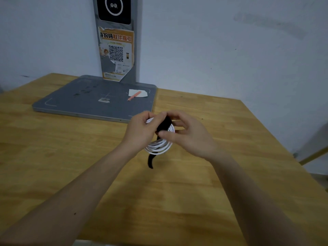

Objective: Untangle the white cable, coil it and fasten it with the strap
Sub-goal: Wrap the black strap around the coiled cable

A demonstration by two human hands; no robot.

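Observation:
The white cable (158, 146) is wound into a round coil of several loops, held upright above the wooden table (195, 183). My left hand (140, 130) grips the coil's upper left side. A black strap (164, 124) crosses the top of the coil, and its loose tail (150, 161) hangs below the loops. My right hand (188, 135) pinches the strap against the coil, thumb in front and fingers behind. The cable's ends are hidden by the hands.
A grey flat base plate (85, 103) with an upright post (117, 38) stands at the back left. On it lie a paper scrap (142, 93) and an orange pen (134, 96). White walls close off the back. The table's right edge (284, 150) runs diagonally.

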